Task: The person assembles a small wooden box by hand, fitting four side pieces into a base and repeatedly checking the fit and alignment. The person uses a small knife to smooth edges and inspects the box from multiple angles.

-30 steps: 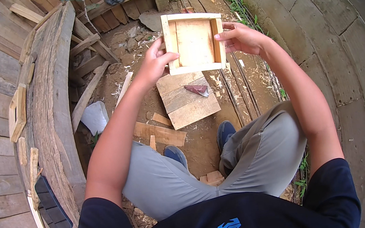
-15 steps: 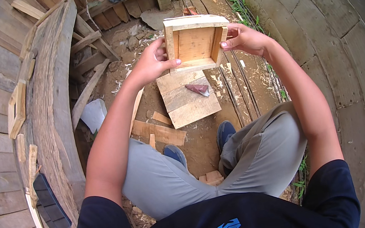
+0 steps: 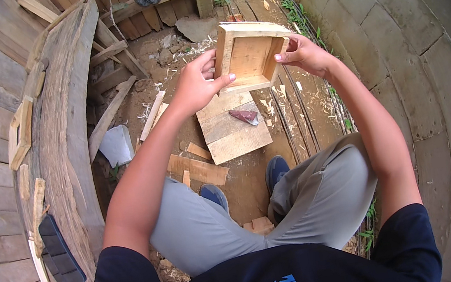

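Observation:
A shallow, open-topped wooden box [image 3: 251,61] is held up in front of me, its hollow side facing me and its frame tilted. My left hand [image 3: 200,83] grips the box's left side, thumb on the front rim and fingers behind. On the opposite side, my right hand [image 3: 306,55] is closed on the frame, thumb against the edge. Beneath the box, a flat wooden board [image 3: 237,142] lies on the ground. A folded reddish-brown piece, possibly sandpaper [image 3: 243,116], rests on that board.
Along the left runs a thick timber bench [image 3: 59,114] bearing a dark phone [image 3: 60,258] and a small wooden frame [image 3: 19,133]. A block wall [image 3: 396,61] stands on the right. Wood offcuts [image 3: 197,168] and shavings litter the dirt. A white slab [image 3: 116,146] lies near the bench.
Both hands have shifted the box slightly to the right and turned it, so it now sits at more of a slant. The grip on both sides stays.

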